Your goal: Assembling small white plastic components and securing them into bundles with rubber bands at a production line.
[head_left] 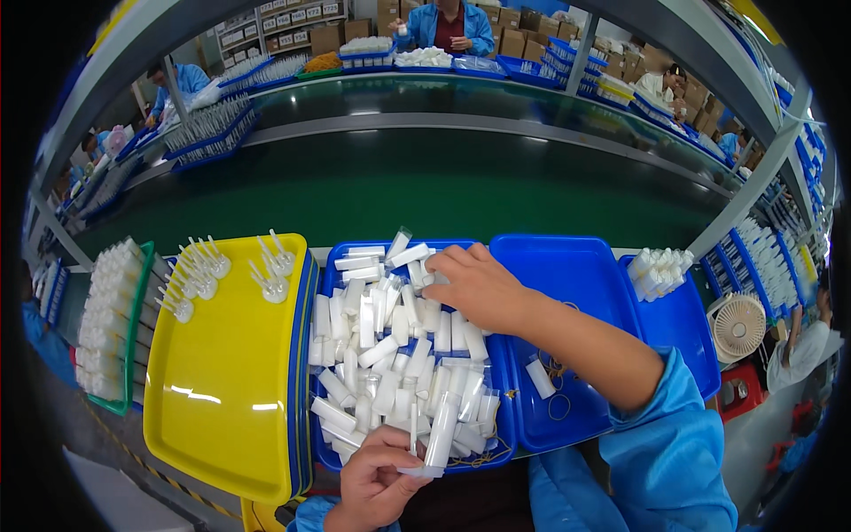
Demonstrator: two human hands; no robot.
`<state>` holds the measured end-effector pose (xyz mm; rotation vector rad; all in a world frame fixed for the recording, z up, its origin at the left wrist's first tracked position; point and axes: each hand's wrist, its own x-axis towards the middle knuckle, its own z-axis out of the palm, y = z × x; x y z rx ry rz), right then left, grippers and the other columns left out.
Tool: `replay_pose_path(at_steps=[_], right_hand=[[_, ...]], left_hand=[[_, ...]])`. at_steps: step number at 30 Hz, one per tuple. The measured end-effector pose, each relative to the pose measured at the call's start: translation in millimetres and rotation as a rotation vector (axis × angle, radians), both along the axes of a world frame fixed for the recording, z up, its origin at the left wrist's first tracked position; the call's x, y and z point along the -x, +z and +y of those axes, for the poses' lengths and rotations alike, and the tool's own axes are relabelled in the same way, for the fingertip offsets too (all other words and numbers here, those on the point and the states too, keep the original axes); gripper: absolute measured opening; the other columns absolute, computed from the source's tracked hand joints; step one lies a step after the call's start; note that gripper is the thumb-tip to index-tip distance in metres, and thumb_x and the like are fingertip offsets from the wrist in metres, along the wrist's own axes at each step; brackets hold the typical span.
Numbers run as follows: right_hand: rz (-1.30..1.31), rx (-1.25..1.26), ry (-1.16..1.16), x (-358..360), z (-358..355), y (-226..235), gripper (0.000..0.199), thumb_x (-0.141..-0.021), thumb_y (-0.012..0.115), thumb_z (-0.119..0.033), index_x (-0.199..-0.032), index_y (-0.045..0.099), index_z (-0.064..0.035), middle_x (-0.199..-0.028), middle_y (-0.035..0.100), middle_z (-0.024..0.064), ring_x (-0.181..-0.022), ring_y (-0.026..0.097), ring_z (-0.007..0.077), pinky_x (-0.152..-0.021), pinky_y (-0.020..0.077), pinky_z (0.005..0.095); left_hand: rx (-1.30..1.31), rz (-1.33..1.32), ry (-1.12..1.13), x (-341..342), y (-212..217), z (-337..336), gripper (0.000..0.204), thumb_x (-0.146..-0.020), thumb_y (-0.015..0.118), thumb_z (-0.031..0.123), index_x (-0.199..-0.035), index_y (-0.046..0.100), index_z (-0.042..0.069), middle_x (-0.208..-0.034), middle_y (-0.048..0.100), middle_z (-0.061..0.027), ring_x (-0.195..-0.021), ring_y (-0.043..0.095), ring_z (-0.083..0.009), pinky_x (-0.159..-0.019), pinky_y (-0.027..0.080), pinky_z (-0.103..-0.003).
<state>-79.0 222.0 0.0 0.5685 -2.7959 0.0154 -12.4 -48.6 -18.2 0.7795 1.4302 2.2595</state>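
Note:
My right hand point(474, 285) reaches into a blue tray point(326, 282) heaped with small white plastic tubes point(381, 346), its fingers closed among the pieces at the tray's far right. My left hand point(377, 483) is at the tray's near edge, pinching a thin white stick together with a clear tube point(441, 434) that stands nearly upright. Both forearms wear blue sleeves.
A yellow tray point(222, 381) on the left carries several white stemmed parts point(199, 266) at its far edge. Left of it is a green tray of white tubes point(106, 319). More blue trays point(576, 275) lie right, one with white parts point(658, 270). A green conveyor belt point(425, 191) runs behind; other workers sit beyond. A small fan point(738, 326) stands right.

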Motion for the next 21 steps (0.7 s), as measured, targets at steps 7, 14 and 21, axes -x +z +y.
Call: replay_pose_path(at_steps=[7,14,21], right_hand=[[0.041,0.276,0.066,-7,-1,-7,0.017,-0.071,0.064,-0.007,-0.085,0.056,-0.0086,-0.097,0.055,0.0074,-0.086,0.055,0.0188,-0.068,0.0428,0.0280],[-0.588,1.993,-0.276,-59,-47,18,0.016,-0.089,0.053,-0.013,-0.100,0.044,-0.0064,-0.074,0.053,0.0035,-0.050,0.040,0.0063,-0.041,0.0297,0.0238],[-0.800,2.190,-0.152,-76,-50,25,0.030,-0.091,0.050,-0.020,-0.117,0.043,-0.0068,-0.085,0.054,0.0086,-0.056,0.042,0.0081,-0.052,0.0359,0.0190]], left_hand=[[0.099,0.113,0.034,0,-10,-5,0.015,-0.074,0.067,-0.001,-0.084,0.057,0.002,-0.083,0.054,-0.0119,-0.074,0.056,-0.0165,-0.067,0.047,-0.026],[0.212,0.487,0.036,9,-2,9,0.010,-0.075,0.066,0.001,-0.083,0.063,0.004,-0.084,0.056,-0.0101,-0.071,0.055,-0.0201,-0.065,0.045,-0.029],[0.230,0.463,-0.057,11,1,16,0.008,-0.076,0.064,0.000,-0.083,0.064,0.004,-0.084,0.056,-0.0088,-0.073,0.056,-0.0220,-0.067,0.045,-0.030]])
